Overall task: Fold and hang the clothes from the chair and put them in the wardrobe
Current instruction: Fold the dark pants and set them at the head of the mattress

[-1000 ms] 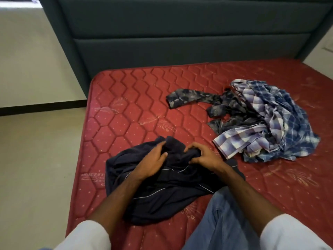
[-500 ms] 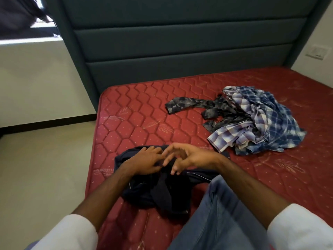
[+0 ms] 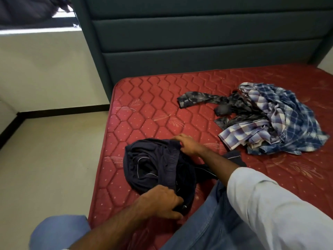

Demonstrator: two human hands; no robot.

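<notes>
A dark navy garment lies bunched on the red mattress near its left edge. The left hand grips its near edge; the right hand pinches its far edge. Checked shirts lie heaped well apart to the right.

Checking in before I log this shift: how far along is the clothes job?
Early. Done: the clothes are on the red mattress. In hand: the left hand grips the near edge of the crumpled dark garment, and the right hand holds its far edge. Left: the checked shirts and grey patterned garment lie heaped, unfolded. No wardrobe in view.
</notes>
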